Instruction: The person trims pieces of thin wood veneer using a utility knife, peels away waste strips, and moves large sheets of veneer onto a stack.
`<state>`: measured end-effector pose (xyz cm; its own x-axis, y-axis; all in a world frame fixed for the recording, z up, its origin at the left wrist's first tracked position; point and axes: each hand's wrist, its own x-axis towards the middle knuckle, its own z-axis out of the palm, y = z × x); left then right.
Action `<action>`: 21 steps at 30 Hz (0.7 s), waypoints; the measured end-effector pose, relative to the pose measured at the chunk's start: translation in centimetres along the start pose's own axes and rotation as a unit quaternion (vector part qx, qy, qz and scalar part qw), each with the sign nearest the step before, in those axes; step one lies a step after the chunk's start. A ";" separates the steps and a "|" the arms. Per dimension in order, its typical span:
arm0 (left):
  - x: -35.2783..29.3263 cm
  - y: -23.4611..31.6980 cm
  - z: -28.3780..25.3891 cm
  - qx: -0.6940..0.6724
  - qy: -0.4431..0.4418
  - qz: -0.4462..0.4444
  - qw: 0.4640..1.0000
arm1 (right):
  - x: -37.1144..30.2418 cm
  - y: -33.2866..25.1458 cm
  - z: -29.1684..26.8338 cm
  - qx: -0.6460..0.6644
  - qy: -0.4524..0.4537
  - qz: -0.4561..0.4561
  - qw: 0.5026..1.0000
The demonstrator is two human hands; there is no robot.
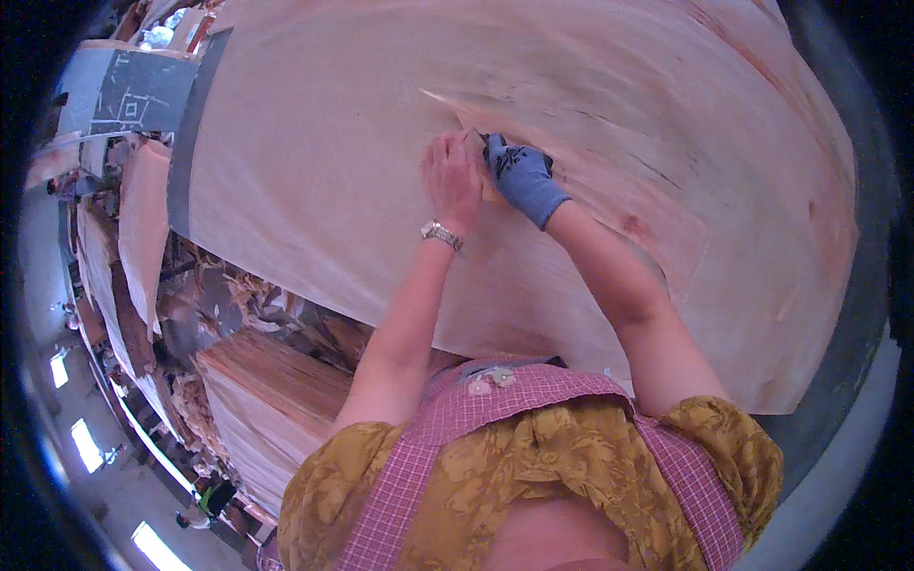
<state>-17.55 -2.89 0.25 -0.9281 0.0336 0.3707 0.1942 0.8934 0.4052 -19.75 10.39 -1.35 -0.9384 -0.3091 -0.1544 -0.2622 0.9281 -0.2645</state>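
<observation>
Veneer sheet (314, 171), large, pale pink wood, spread flat over counter (838, 371), filling most of view. Left hand (452, 181), bare, wristwatch (441, 234) worn, pressed flat on sheet beside split in wood; grip open, nothing held. Right hand (522, 176), blue-gloved, just beside left, touching sheet at split; small dark tool seemingly pinched, grip state unclear. Veneer stacks (271, 400) seen lower left.

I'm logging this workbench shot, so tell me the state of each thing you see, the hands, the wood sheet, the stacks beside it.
Left hand: bare, wristwatch on, pressed flat on the sheet.
Right hand: in a blue glove, closed on a small tool; what kind, too small to tell.
Wood sheet: spread flat on the table, split near the hands.
Veneer stacks: piled beside the table, ragged scraps around them.
</observation>
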 end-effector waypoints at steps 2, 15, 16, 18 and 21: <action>1.9 -0.7 1.1 -0.035 -0.013 0.046 0.998 | 0.3 -0.2 -0.3 -0.029 -0.008 0.003 1.000; 2.2 1.8 2.3 0.082 -0.159 -0.076 0.981 | -11.5 10.9 -6.1 -0.028 -0.108 -0.080 0.991; 2.4 1.8 2.1 0.074 -0.168 -0.079 0.980 | -12.5 13.1 -6.3 -0.014 -0.065 -0.105 0.992; 2.6 1.9 2.1 0.078 -0.173 -0.080 0.979 | -14.6 17.4 -7.6 -0.018 -0.078 -0.119 0.990; 2.5 1.6 2.4 0.110 -0.155 -0.061 0.980 | -18.0 23.8 -9.3 -0.053 -0.115 -0.101 0.987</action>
<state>-20.37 -0.28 -0.19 -0.9987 0.0243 0.0450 0.0339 0.9731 0.2279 -11.16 40.00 3.97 -0.7914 -0.5182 -0.3242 -0.4724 0.8551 -0.2138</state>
